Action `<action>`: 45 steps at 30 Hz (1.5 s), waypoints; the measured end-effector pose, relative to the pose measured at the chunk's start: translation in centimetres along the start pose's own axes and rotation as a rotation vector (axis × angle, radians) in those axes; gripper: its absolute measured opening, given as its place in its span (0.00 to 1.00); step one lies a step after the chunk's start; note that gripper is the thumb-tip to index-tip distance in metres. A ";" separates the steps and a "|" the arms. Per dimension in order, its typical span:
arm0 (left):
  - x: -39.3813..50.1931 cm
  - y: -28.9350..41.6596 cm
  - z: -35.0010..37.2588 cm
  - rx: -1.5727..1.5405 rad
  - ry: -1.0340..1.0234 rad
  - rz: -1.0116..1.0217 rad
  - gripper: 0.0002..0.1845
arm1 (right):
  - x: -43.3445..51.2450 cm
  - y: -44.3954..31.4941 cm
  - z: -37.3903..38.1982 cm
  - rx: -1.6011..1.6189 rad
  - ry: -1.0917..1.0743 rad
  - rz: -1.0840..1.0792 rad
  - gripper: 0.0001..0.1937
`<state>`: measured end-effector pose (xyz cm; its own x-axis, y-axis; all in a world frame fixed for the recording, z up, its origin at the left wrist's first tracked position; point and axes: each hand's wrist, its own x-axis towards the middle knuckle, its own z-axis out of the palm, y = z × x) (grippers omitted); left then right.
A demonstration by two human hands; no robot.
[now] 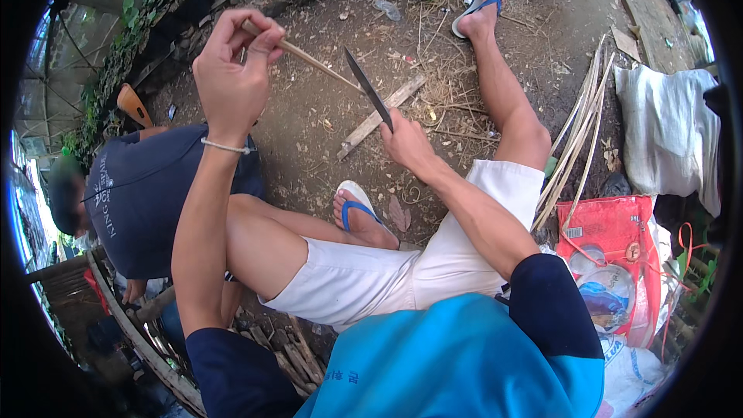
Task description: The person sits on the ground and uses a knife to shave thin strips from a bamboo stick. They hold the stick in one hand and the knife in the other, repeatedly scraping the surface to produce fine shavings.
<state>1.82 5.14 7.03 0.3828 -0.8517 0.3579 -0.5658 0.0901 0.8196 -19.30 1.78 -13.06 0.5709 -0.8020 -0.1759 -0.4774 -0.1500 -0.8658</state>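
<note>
My left hand [235, 64], raised at the upper left, pinches one end of a thin bamboo or wooden strip [316, 62] that slants down to the right. In my right hand [409, 142] is a knife by its handle, which the fingers hide; its dark blade [365, 84] points up and to the left. The strip's far end meets the blade, or lies just beside it; which of the two I cannot tell. Below them on the dirt lies a flat piece of wood [380, 119].
A person in a dark shirt [145, 203] sits close at my left. Long pale strips [580, 133] lie at my right, near a white sack [667, 128] and a red plastic bag [644, 278]. Cut wood pieces [296, 354] lie beneath. Shavings litter the ground between my sandalled feet.
</note>
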 end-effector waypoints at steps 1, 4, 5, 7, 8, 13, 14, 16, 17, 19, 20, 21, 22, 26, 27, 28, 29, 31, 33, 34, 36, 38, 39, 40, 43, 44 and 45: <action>0.1 0.0 0.1 0.013 0.044 -0.080 0.07 | 0.4 0.4 -0.2 -0.083 -0.021 0.106 0.12; 0.3 0.1 0.5 -0.051 0.010 0.044 0.06 | 0.6 1.6 0.2 -0.019 0.007 -0.048 0.11; 0.3 0.1 0.8 -0.074 0.010 0.032 0.06 | 0.3 2.0 0.7 0.079 0.001 -0.102 0.11; 0.4 0.1 1.0 -0.069 0.014 0.070 0.06 | 0.0 2.6 1.7 0.085 0.054 -0.102 0.11; 0.2 0.2 1.1 -0.062 0.003 0.058 0.06 | -0.2 2.9 2.1 0.075 0.037 -0.040 0.12; -0.1 0.5 0.4 -0.042 0.025 0.006 0.07 | 0.6 4.5 1.4 -0.231 -0.041 0.144 0.17; -0.1 0.5 0.3 -0.054 -0.007 0.031 0.07 | 0.4 4.6 1.4 -0.165 -0.017 0.126 0.16; -0.1 0.3 0.4 -0.035 -0.049 0.033 0.07 | -0.4 4.8 2.0 0.014 -0.091 0.126 0.14; 0.1 0.1 0.5 -0.048 -0.070 0.076 0.08 | -0.6 5.0 2.4 0.111 -0.065 0.056 0.13; 0.3 -0.1 0.4 -0.033 -0.074 0.028 0.07 | -1.0 5.3 3.5 0.062 -0.050 0.123 0.13; 0.3 -0.2 0.2 -0.031 -0.082 0.014 0.07 | -0.8 5.7 3.6 0.028 -0.050 0.171 0.13; 0.4 -0.2 -0.1 -0.058 -0.089 0.046 0.07 | -0.4 6.1 3.7 0.011 -0.033 0.174 0.13; 0.3 -0.2 -0.5 -0.053 -0.091 0.011 0.06 | 0.1 6.6 3.3 -0.082 -0.071 0.306 0.14; -0.5 -0.6 -1.9 -0.094 -0.081 0.023 0.03 | 0.3 6.7 1.0 -0.025 -0.139 0.238 0.15; -0.7 -0.8 -2.0 -0.091 -0.074 0.027 0.03 | -0.6 5.7 0.9 0.057 -0.091 0.189 0.14; -0.8 -1.1 -2.0 -0.116 -0.059 -0.019 0.04 | -1.0 4.4 0.6 0.117 -0.076 0.196 0.13; -0.9 -1.4 -2.0 -0.137 -0.075 0.032 0.04 | -1.5 2.9 0.7 0.214 -0.041 0.131 0.12; -1.2 -1.6 -2.0 -0.140 -0.054 0.016 0.04 | -2.9 -0.2 0.9 0.225 -0.028 0.023 0.11; -1.3 -1.7 -1.9 -0.104 -0.074 0.030 0.05 | -3.0 -2.4 0.9 0.204 0.024 -0.114 0.11; -1.4 -1.6 -1.9 -0.100 -0.072 0.035 0.05 | -2.7 -3.1 0.8 0.158 0.053 -0.155 0.11; -1.5 -1.3 -2.1 -0.096 -0.066 0.039 0.05 | -1.8 -3.3 0.0 0.121 -0.079 -0.082 0.11; -1.6 -1.1 -2.3 -0.066 -0.019 -0.015 0.05 | -1.3 -2.7 -0.9 0.025 -0.028 -0.026 0.11; -1.7 -1.0 -2.2 -0.091 -0.052 0.061 0.05 | -1.3 -2.4 -1.2 -0.065 -0.045 0.093 0.12; -1.7 -1.0 -2.1 -0.087 -0.048 0.072 0.05 | -1.8 -2.2 -1.2 -0.013 -0.025 0.056 0.11; -1.7 -1.5 -1.7 -0.089 -0.064 0.084 0.04 | -3.2 -2.0 -0.2 0.171 -0.035 -0.129 0.11; -1.6 -1.7 -1.7 -0.096 -0.079 0.088 0.03 | -3.4 -2.2 0.3 0.188 -0.043 -0.132 0.11; -1.3 -1.9 -1.7 -0.098 -0.067 0.063 0.03 | -3.3 -2.2 0.7 0.173 0.048 -0.095 0.10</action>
<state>3.67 6.95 5.80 0.2974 -0.8749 0.3822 -0.5119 0.1918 0.8374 -19.66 5.13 -10.91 0.5733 -0.8163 -0.0702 -0.2982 -0.1281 -0.9459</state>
